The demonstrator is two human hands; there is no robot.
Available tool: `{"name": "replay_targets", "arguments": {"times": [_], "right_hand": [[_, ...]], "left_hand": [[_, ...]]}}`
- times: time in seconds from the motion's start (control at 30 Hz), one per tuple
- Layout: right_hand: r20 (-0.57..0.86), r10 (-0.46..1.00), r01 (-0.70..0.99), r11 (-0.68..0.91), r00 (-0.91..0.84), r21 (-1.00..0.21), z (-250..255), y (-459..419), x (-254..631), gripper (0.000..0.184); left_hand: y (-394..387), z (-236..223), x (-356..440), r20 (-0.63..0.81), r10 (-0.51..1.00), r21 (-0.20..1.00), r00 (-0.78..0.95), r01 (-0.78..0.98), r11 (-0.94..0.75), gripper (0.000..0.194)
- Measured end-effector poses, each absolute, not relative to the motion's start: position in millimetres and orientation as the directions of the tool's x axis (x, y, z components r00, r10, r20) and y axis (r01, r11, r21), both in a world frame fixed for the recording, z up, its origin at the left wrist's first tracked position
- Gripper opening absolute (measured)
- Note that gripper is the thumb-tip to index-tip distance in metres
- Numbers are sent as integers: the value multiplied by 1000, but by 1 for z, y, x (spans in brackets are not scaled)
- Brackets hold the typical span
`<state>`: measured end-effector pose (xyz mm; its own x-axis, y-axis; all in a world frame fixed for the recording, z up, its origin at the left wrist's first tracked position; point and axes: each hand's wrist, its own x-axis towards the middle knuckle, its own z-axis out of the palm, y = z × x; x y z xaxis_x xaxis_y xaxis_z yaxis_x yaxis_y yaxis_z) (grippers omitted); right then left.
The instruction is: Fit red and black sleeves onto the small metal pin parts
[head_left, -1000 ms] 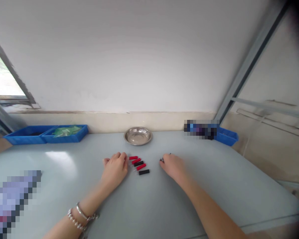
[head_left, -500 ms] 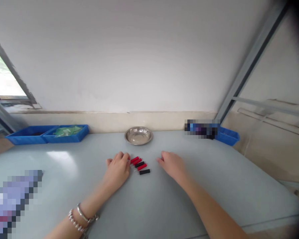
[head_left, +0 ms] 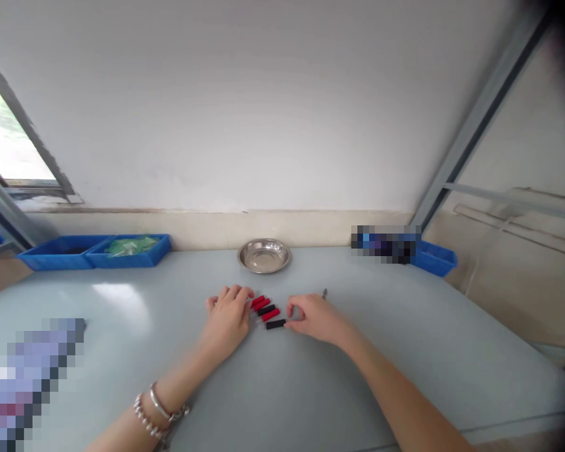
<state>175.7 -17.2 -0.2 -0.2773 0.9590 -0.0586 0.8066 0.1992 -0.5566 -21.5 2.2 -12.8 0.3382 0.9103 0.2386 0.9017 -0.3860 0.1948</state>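
A short slanted row of red and black tubes with pale, thin ends lies on the table between my hands. At the front of the row is a black tube (head_left: 275, 324), with a red tube (head_left: 270, 314) behind it. My left hand (head_left: 229, 317) rests on the table, fingers bent and slightly apart, beside the row's left ends; its fingertips are partly hidden. My right hand (head_left: 314, 317) has thumb and forefinger apart, the thumb by the front black tube's right end. A small metal piece (head_left: 325, 293) shows behind my right hand; whether it is held cannot be told.
A round steel dish (head_left: 264, 270) stands near the wall behind the tubes. Two blue trays, one a tray with green bags (head_left: 156, 256), sit at the back left. Another blue tray (head_left: 445, 260) is at the back right beside a blurred item. A blurred flat object (head_left: 32, 370) lies front left.
My right hand has moved down and left toward the front black tube, its thumb and forefinger parting. The small metal piece has come into view behind it. My left hand stays by the tubes.
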Motion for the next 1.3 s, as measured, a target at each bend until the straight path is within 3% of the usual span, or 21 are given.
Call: {"name": "replay_targets", "arguments": {"times": [0.53, 1.3], "right_hand": [[-73, 942, 852, 261, -327, -454, 1, -19, 171, 14], [-11, 941, 838, 297, -339, -457, -4, -18, 169, 13]], "left_hand": [[3, -15, -22, 243, 902, 157, 357, 903, -399, 24], [3, -15, -21, 278, 887, 180, 368, 887, -425, 22]]}}
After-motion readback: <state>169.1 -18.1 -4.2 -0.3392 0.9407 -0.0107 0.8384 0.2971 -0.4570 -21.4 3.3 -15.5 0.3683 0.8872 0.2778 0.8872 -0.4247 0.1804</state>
